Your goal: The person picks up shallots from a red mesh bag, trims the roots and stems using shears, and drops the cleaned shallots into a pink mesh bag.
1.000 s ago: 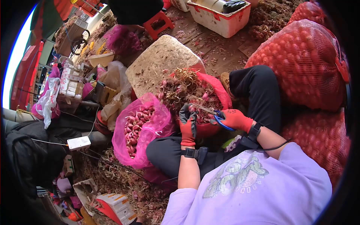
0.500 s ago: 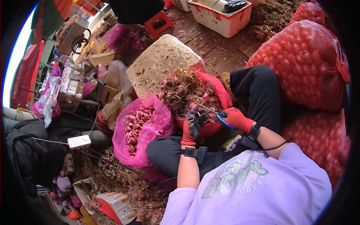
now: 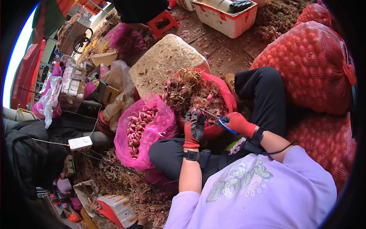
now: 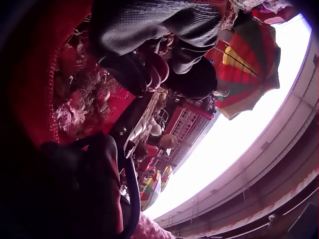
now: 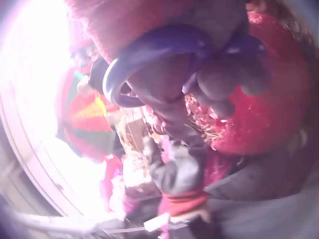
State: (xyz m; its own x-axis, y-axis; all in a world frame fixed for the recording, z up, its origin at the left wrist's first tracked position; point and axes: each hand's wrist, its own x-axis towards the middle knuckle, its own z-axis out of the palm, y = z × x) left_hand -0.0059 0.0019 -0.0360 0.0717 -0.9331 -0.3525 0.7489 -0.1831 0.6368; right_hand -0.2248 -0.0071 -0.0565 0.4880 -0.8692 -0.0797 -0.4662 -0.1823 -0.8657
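In the head view the gloved left hand (image 3: 194, 129) pinches a small shallot at its fingertips, beside the red-lined tub (image 3: 230, 95) of untrimmed shallots (image 3: 190, 87). The left wrist view has that shallot (image 4: 156, 68) between the dark fingers. Fingers of the gloved right hand (image 3: 241, 124) are curled round the blue handles (image 3: 228, 127) of scissors, whose blades point at the left fingertips. Whether the blades touch the shallot cannot be told. In the right wrist view a blue handle loop (image 5: 149, 45) rings the glove.
A pink mesh bag (image 3: 124, 147) holding clean shallots lies left of the tub. Behind stands a dirty foam block (image 3: 160, 63). Large red net sacks (image 3: 305, 65) are at the right, and a white foam box (image 3: 225, 23) sits at the back. Loose husks cover the ground.
The left hand swung right and turned its palm, then came back a little left, still pinching. The right hand with the scissors shifted slightly and has kept its grip.
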